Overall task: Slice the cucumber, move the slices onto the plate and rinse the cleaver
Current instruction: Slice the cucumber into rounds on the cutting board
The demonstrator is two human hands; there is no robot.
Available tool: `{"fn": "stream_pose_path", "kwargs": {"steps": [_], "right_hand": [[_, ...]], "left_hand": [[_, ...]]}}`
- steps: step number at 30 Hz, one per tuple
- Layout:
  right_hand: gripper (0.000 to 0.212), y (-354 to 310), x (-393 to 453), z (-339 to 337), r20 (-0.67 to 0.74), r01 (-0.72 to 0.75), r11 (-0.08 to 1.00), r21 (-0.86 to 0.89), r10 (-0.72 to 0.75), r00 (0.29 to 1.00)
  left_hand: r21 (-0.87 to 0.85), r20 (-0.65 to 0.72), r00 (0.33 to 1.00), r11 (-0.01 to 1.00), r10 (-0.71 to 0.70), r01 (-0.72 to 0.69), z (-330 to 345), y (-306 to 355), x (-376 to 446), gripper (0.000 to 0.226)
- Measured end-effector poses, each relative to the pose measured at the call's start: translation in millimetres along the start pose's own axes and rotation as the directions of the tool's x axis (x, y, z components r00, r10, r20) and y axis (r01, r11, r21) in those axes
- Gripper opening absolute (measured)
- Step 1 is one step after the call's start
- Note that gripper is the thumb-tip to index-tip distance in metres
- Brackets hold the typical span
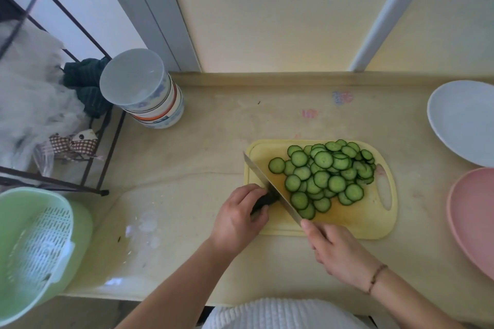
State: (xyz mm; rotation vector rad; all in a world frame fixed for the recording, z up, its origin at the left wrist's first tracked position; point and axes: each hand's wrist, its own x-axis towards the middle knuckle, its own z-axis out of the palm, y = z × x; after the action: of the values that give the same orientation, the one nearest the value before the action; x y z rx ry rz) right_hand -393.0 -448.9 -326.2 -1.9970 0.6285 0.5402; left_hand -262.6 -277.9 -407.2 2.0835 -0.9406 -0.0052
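A yellow cutting board (358,224) lies on the counter with a heap of several cucumber slices (327,175) on its middle and right. My left hand (240,218) grips the short dark end piece of the cucumber (266,201) at the board's left edge. My right hand (339,251) holds the cleaver (270,184) by its handle, the blade running diagonally across the board and pressed against the cucumber end. A white plate (462,120) sits at the right, away from the board.
A pink plate (473,219) lies at the right edge below the white one. A stack of bowls (144,91) stands at the back left beside a black wire rack (53,115). A green colander basket (34,246) sits at the lower left. Water puddles wet the counter.
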Motion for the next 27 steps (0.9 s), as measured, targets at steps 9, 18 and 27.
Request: {"fn": "stream_pose_path", "kwargs": {"steps": [9, 18, 27], "right_hand": [[0.054, 0, -6, -2, 0.041, -0.074, 0.988, 0.137, 0.069, 0.997], [0.057, -8, -28, -10, -0.026, 0.007, 0.984, 0.175, -0.003, 1.0], [0.055, -9, -31, -9, -0.047, 0.003, 0.995, 0.096, 0.002, 0.999]], "left_hand": [[0.081, 0.026, 0.996, 0.992, 0.09, -0.092, 12, 0, -4, 0.03], [0.087, 0.06, 0.965, 0.962, 0.256, -0.261, 6, -2, 3, 0.01], [0.091, 0.062, 0.952, 0.948, 0.3, -0.305, 8, -4, 2, 0.01]]}}
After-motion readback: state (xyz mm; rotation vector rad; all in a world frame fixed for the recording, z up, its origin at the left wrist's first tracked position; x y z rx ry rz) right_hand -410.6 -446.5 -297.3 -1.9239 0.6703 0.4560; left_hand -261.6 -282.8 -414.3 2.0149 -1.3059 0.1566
